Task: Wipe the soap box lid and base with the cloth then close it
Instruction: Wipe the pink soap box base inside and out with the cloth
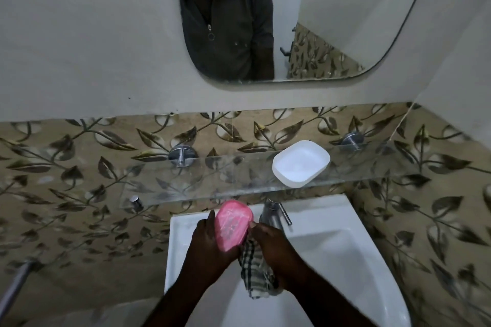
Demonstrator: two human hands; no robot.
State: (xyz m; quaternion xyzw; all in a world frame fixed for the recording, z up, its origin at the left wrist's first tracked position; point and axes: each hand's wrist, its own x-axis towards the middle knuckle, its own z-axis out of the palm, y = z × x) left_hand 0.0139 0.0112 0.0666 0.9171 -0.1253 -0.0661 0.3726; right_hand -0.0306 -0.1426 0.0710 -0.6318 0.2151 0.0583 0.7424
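My left hand point(210, 244) grips a pink soap box part point(232, 224) over the sink, tilted on edge with its inner face turned towards me. My right hand point(276, 249) holds a black-and-white checked cloth point(256, 273) bunched against the lower right edge of the pink part; the cloth's end hangs down into the basin. The other half of the box, a white part point(300, 163), lies open side up on the glass shelf, apart from both hands. I cannot tell which part is the lid.
A white sink point(345, 241) is below my hands, with a chrome tap point(272, 211) right behind them. The glass shelf point(202, 180) juts out above the sink on metal mounts. A mirror point(265, 21) hangs on the wall above. A metal rail point(16, 284) is at lower left.
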